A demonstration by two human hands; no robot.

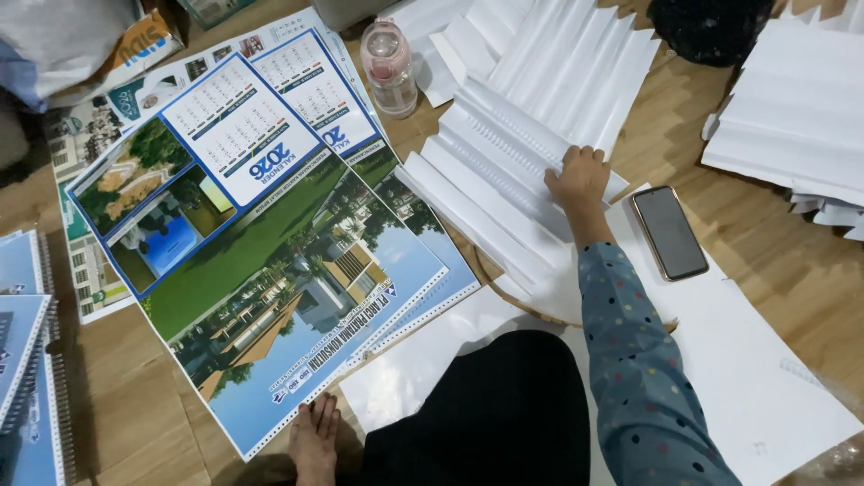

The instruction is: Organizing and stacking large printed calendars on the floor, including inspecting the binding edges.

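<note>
My right hand, in a blue dotted sleeve, rests on a fanned stack of white sheets with punched edges. Its fingers are bent down over the edge of the top sheets and grip them. My left hand is out of view. A bare foot sticks out from under black cloth at the bottom, next to the corner of a large printed calendar sheet with building photos, which lies left of the white stack.
A smartphone lies face up on a white sheet just right of my wrist. A pink-capped bottle stands at the top. More white stacks lie on the right, spiral-bound calendars at the left edge.
</note>
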